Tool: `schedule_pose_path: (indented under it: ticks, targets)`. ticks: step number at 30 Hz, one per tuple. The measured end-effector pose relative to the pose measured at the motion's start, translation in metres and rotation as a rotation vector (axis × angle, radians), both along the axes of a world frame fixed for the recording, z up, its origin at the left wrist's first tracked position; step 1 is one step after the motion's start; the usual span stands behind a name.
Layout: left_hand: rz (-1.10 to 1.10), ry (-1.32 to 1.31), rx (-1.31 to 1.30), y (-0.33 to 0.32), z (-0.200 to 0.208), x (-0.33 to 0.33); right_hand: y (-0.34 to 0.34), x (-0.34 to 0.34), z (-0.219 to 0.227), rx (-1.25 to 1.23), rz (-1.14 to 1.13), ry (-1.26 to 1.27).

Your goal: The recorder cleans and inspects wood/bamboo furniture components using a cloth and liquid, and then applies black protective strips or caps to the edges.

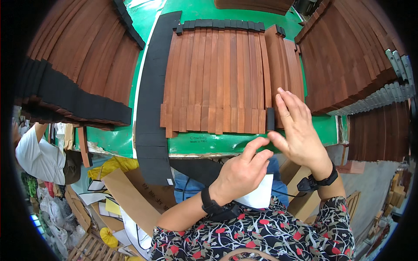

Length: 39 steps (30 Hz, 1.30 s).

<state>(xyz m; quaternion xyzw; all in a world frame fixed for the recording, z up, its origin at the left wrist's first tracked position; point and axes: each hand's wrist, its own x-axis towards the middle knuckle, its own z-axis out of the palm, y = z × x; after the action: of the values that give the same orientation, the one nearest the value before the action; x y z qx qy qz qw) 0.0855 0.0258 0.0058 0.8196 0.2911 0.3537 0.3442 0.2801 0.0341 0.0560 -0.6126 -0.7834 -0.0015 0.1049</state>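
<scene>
My right hand (298, 132) is open, its fingers stretched together past the right side of a row of reddish-brown wooden slats (217, 78). Its thumb points toward my left hand (241, 176), which is near the row's front edge with fingers loosely bent and apart. I see nothing between those fingers. A small black pad (270, 118) is at the near end of the row's right side, beside my right thumb. Small black pieces (222, 24) cap the far ends. A long black strip (152, 91), divided by cross lines, runs along the left and hangs over the table's front edge.
More slats stand stacked at the left (91, 52) and right (344, 61) of the green table (204, 145). Metal brackets (379, 98) line the right stack. Below the table edge are a cardboard box (130, 198) and yellow bags (109, 237). Another person's white sleeve (39, 154) shows at left.
</scene>
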Motion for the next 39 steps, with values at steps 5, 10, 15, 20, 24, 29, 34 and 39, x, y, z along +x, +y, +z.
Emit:
schedule_pose_path:
  ticks: [5, 10, 15, 20, 24, 29, 34, 39]
  targets:
    - [0.037, 0.127, 0.126, 0.001, 0.004, 0.005, 0.04, 0.019, 0.009, 0.17, 0.212, 0.248]
    - [0.043, 0.208, 0.167, 0.001, 0.002, 0.011, 0.071, 0.033, 0.007, 0.063, 0.392, 0.259]
    - [0.049, 0.266, 0.178, 0.0, 0.002, 0.012, 0.084, 0.035, 0.007, -0.003, 0.543, 0.241]
    - [0.056, 0.266, 0.195, 0.001, -0.001, 0.014, 0.087, 0.035, 0.006, -0.015, 0.568, 0.237]
    - [0.049, 0.266, 0.201, 0.002, -0.003, 0.014, 0.089, 0.034, 0.005, -0.007, 0.574, 0.229]
    - [0.086, 0.276, 0.218, 0.002, -0.003, 0.014, 0.092, 0.032, 0.003, -0.025, 0.573, 0.258]
    - [0.099, 0.318, 0.24, 0.0, 0.0, 0.014, 0.089, 0.036, -0.007, -0.076, 0.458, 0.459]
    - [0.093, 0.324, 0.247, 0.0, -0.001, 0.014, 0.088, 0.033, -0.006, -0.017, 0.457, 0.455]
